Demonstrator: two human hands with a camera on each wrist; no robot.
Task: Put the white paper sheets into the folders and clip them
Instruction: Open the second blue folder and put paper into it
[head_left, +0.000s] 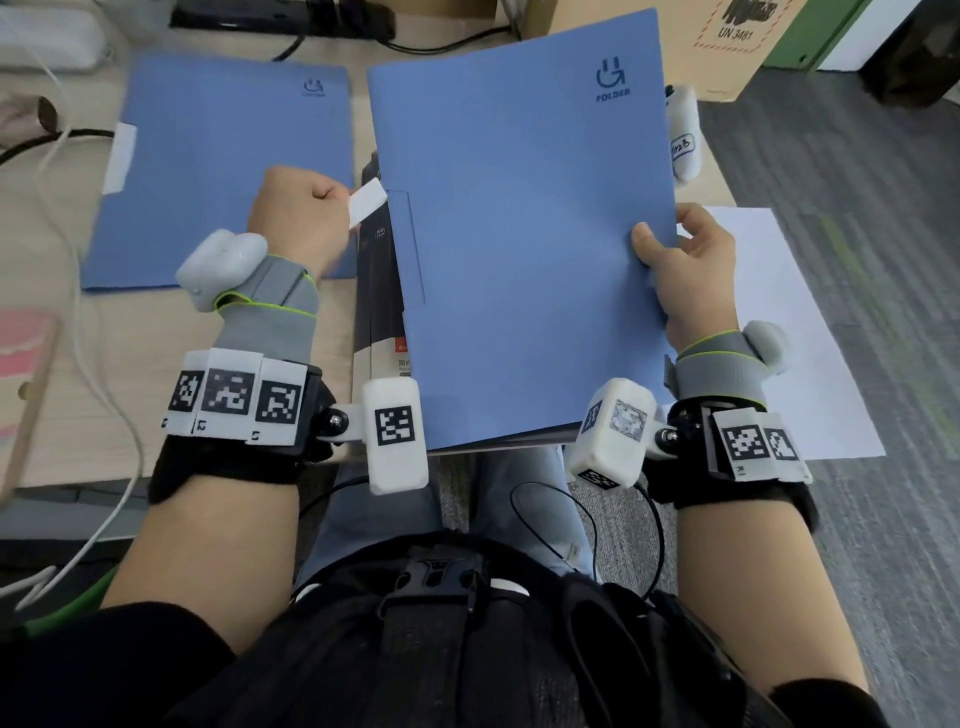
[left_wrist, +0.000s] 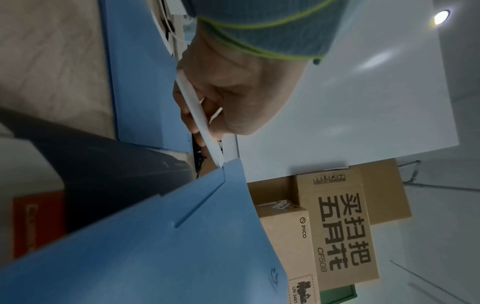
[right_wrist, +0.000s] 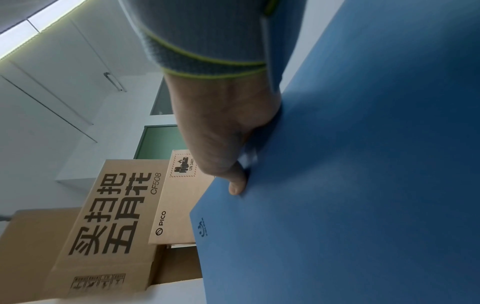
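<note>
A blue folder is held up over my lap, closed, its logo at the top right. My right hand grips its right edge, thumb on the cover; the right wrist view shows the same folder and hand. My left hand is curled round a white clip bar just left of the folder's spine notch. In the left wrist view the clip bar touches the top of the folder's spine. A second blue folder lies on the desk with a white clip on its left edge.
A white paper sheet lies on the grey carpet at the right. A dark box lies under the held folder's left side. Cables run over the wooden desk at the left. Cardboard boxes stand at the back right.
</note>
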